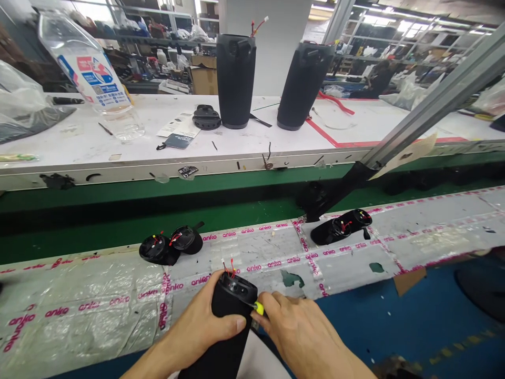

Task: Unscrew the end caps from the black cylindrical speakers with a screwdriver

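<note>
My left hand point(205, 321) is wrapped round a black cylindrical speaker body point(224, 342), its thumb across the front. Red and white wires point(232, 269) stick up from the speaker's open top end, which is tilted towards me. At the right edge of that top, my right hand point(290, 321) has its fingers closed on a small yellow-handled tool point(259, 308). The tool's tip lies against the speaker's rim; its exact contact is too small to make out.
Two pairs of black speaker bodies point(158, 250) point(331, 231) lie on the taped bench point(244, 252). On the white shelf point(150, 147) stand two tall speakers point(235, 81) point(303, 87), a plastic bottle point(92, 73) and a black part point(206, 117). A metal post point(426, 100) slants at right.
</note>
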`<state>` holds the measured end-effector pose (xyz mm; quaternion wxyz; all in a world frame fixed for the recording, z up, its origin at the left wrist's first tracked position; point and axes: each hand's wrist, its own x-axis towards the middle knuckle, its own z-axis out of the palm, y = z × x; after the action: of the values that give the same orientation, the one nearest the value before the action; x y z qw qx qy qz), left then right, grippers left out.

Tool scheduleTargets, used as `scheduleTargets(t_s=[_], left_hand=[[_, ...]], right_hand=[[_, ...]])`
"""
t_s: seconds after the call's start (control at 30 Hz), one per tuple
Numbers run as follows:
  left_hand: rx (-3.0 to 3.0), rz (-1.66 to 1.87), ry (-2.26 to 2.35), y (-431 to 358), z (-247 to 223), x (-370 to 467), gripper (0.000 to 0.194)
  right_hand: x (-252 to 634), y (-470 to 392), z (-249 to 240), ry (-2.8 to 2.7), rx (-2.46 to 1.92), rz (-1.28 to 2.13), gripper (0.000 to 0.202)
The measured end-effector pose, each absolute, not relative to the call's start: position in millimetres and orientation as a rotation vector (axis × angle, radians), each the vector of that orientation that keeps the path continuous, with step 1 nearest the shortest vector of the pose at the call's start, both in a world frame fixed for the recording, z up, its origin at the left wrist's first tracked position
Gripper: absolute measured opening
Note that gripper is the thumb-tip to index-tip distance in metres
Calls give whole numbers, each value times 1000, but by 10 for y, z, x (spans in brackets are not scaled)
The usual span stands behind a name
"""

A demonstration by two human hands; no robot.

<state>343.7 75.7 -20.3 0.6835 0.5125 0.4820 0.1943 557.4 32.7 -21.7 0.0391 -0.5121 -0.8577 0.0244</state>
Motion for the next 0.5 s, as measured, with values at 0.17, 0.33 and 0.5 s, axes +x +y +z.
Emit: scheduleTargets(t_s=[0.17,0.33,0.5], left_hand=[[1196,416,1174,734,-233,3449,64],[1108,467,1089,758,-313,3405,68],[962,499,945,798,-306,3383,70]], right_hand=[[5544,326,-172,-2736,-1616,40,25],[5550,341,-260,-2506,-1602,313,12],[5592,304,-368,-1987,-1493,625,28]])
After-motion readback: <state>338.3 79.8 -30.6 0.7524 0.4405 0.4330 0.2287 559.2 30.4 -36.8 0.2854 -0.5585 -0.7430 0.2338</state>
